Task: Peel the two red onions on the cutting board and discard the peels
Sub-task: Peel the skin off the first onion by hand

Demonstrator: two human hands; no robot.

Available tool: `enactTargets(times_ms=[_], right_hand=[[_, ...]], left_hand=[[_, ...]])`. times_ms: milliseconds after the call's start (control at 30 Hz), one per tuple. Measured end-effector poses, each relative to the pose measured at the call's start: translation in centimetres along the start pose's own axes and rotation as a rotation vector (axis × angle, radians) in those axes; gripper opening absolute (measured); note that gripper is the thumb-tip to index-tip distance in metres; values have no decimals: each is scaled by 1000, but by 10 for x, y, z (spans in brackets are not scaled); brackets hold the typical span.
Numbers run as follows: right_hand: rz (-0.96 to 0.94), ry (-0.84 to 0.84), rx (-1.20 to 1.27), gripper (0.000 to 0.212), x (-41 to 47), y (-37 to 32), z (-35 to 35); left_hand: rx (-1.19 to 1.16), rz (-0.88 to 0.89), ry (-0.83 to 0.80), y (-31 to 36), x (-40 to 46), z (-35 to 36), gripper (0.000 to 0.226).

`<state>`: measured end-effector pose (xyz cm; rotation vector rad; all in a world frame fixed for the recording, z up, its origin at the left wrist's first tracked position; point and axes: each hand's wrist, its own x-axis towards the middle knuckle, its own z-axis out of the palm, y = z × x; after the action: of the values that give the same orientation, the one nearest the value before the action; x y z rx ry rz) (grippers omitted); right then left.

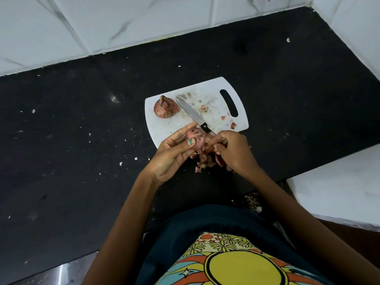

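Note:
My left hand (173, 154) grips a red onion (196, 138) just over the near edge of the white cutting board (216, 89). My right hand (234, 150) pinches a strip of peel (218, 159) hanging off that onion's right side. Loose peels (202, 164) lie on the counter beneath my hands. A second red onion (166, 107), skin on, sits at the board's far left corner. A knife (192, 114) lies diagonally on the board, its black handle partly hidden behind my hands.
The board rests on a black countertop (82, 140) dotted with pale crumbs, against a white tiled wall (123, 23). Small red scraps (233, 125) lie near the board's handle slot. More peel bits (251, 199) sit at the counter's near edge.

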<state>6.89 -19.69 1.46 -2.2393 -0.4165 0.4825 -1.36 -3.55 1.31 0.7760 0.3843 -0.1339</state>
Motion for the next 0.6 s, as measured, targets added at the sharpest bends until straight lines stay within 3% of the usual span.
enactTargets(times_ms=[100,200,267,433,600], right_hand=[[-37,-31,-80,26,-1,-6,-6],[-1,-33,226,16,-1,-18,-13],[51,-127,429,20,-2,-25,-18],[16,-207,513,22,-2,-32,-21],[57,-168,660,25,0,-28,-18]], left_hand=[[103,30,47,0,0,2,57],[210,62,64,1,-1,5,60],[249,86,62,2,0,6,62],[294,105,56,4,1,7,68],[295,72,83,5,2,8,51]])
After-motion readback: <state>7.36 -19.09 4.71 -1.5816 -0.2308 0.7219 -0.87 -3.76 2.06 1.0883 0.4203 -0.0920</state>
